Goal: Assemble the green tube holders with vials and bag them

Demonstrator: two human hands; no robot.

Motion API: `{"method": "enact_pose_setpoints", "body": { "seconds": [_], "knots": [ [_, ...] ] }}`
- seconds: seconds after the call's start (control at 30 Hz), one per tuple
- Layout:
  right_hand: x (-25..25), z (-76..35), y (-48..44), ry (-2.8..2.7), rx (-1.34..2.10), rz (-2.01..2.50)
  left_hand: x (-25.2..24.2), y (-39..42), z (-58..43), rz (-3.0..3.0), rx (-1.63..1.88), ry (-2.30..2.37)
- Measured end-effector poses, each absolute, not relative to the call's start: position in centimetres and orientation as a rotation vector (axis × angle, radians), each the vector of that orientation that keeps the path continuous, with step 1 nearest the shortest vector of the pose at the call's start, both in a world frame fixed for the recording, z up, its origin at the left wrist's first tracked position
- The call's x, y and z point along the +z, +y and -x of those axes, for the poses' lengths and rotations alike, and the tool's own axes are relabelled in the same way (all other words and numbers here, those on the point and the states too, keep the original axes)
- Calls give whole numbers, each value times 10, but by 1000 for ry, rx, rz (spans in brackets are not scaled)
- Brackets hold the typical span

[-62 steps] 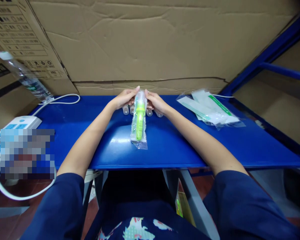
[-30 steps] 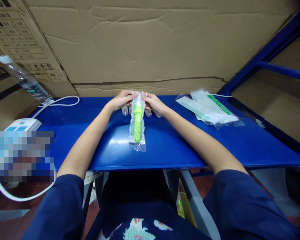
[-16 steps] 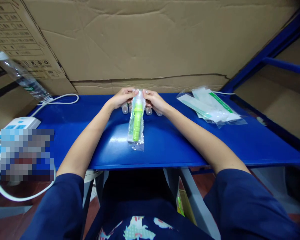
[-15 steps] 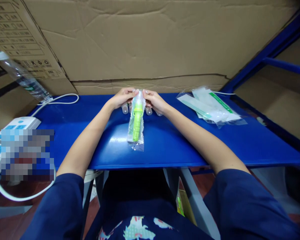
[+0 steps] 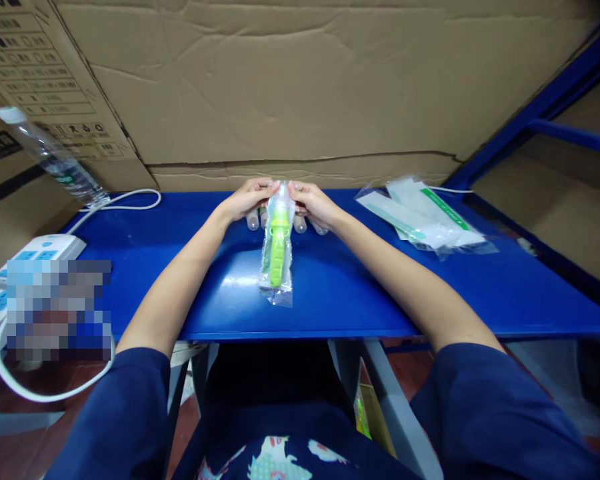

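A clear plastic bag [image 5: 283,293] holds a bright green, stick-like item [image 5: 279,250] with a transparent top; its exact kind I cannot tell. My left hand [image 5: 250,199] pinches the bag's far end from the left, thumb on top. From the right, my right hand [image 5: 314,202] grips the same far end, its thumb close to the other one. The near end of the bag points toward me over the blue table [image 5: 340,300]. Behind and beneath my hands, several small clear-ended tubes [image 5: 301,225] lie on the table, partly hidden by my fingers.
Flat clear packets with a green stripe [image 5: 425,217] lie at the right. At the left stand a plastic bottle [image 5: 63,167] and a white power strip [image 5: 45,250] with a looping cable. A cardboard sheet [image 5: 305,87] walls the back; a blue metal frame [image 5: 525,107] rises at the right.
The view has shifted slightly, so everything sits a little farther right and lower. Both hands keep their hold on the bag's far end.
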State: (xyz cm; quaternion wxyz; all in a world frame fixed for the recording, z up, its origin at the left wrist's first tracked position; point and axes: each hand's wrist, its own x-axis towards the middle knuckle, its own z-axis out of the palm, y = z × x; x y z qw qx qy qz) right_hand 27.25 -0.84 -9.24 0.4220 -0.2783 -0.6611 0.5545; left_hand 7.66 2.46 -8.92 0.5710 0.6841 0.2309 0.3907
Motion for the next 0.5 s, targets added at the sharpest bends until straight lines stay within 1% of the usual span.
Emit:
{"method": "enact_pose_setpoints", "body": {
  "seconds": [0.5],
  "knots": [
    [-88,-271,-13,-1627,1395,759,-89,21,-80,-1626,920,573]
  ]
}}
